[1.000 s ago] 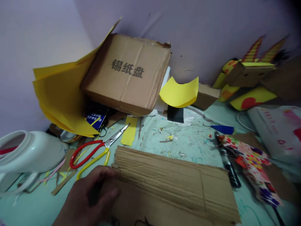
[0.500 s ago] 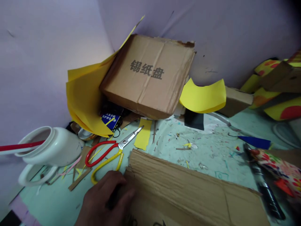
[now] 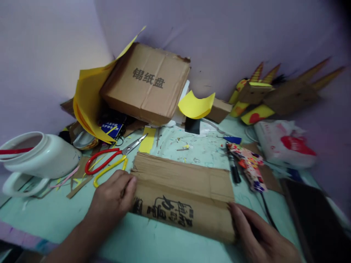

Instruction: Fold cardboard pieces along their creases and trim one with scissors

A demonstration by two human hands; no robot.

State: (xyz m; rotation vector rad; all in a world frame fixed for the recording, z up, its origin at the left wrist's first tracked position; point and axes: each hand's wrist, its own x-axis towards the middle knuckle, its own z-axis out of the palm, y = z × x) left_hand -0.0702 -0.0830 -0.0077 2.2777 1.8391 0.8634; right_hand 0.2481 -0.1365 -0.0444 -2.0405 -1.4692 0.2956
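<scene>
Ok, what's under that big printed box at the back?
The box leans on yellow paper. A blue packet and dark clutter peek from beneath; anything further under is covered.

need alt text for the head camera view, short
Two bare hands, left hand and right hand, press the ends of a flat brown cardboard strip with black lettering on a pale green table. Red-and-yellow-handled scissors lie beside the left hand; behind them a brown cardboard box leans against the wall.

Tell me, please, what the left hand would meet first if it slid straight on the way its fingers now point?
The left hand points right, its fingers already at the left edge of the cardboard sheet, so it would probably push into that cardboard first.
</scene>
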